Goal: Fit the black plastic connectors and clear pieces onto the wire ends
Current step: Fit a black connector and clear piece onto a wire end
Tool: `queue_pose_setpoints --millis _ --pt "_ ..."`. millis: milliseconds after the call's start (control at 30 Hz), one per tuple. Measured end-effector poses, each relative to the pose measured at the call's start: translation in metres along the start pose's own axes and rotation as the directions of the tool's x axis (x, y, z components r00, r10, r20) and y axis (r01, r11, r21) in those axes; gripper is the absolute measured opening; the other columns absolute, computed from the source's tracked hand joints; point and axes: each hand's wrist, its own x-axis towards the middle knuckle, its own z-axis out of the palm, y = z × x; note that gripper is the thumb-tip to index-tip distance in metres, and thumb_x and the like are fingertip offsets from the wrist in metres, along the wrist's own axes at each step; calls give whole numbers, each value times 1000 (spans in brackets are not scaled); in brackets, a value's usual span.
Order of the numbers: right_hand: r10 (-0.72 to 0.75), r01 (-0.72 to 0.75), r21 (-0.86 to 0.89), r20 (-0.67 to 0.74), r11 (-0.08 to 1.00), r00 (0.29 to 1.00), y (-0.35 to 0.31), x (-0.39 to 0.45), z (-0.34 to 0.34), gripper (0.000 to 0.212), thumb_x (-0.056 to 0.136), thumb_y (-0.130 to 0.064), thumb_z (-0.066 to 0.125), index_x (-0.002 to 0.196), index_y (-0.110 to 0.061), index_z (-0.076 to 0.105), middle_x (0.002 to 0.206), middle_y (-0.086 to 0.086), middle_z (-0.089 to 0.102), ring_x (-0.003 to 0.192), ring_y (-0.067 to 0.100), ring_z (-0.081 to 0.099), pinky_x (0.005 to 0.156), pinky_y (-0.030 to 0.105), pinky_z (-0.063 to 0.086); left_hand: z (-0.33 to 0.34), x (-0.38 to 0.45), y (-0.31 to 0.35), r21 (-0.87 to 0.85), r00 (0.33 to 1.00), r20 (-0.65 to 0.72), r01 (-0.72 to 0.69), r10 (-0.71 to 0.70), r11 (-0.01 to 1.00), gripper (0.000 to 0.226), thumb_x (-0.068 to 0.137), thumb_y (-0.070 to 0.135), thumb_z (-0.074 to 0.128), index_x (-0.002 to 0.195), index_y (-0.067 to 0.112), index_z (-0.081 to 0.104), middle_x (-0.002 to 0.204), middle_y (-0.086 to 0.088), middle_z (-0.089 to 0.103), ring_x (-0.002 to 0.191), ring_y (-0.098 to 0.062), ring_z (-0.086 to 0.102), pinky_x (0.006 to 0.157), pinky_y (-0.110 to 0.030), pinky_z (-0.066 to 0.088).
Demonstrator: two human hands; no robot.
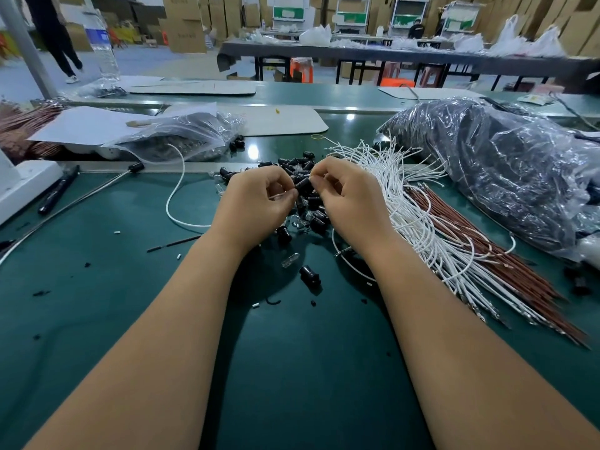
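Two hands meet over a pile of little black parts on a green counter.

The left hand [259,198] pinches a small clear piece [281,195] in curled fingers. The right hand [345,193] pinches a black connector [303,186] and holds it tip to tip against the clear piece. Under both hands lies the pile of black connectors [298,167], with more clear pieces mixed in. One loose connector [310,275] and one loose clear piece [290,259] lie nearer the person. Just right of the right hand is a big bunch of white wires [402,203], and brown wires [506,264] lie beside them. A single white wire [177,186] loops on the left. Farther off sit a clear bag [181,138] on the left and a big dark bag [506,164] on the right, all on the counter [97,303].
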Motion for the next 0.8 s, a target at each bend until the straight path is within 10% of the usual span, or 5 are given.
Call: queue_pose_setpoints --millis 333,800 --pt "53 -53 37 5 998 999 -6 1 -1 14 90 -13 65 101 -14 73 79 -11 61 69 -4 53 65 7 39 -2 -1 1 -214 996 9 93 -93 972 9 83 16 73 75 14 71 48 2 38 47 -12 28 51 -23 24" --pt "146 -181 294 137 938 980 -11 0 4 16 88 -6 65 96 -20 64 68 9 51 61 20 49 66 45 51 -6 3 4 -403 983 90 185 -162 896 15 87 -2 65 93 10 72 55 17 62 54 3 53 59 -10 44"
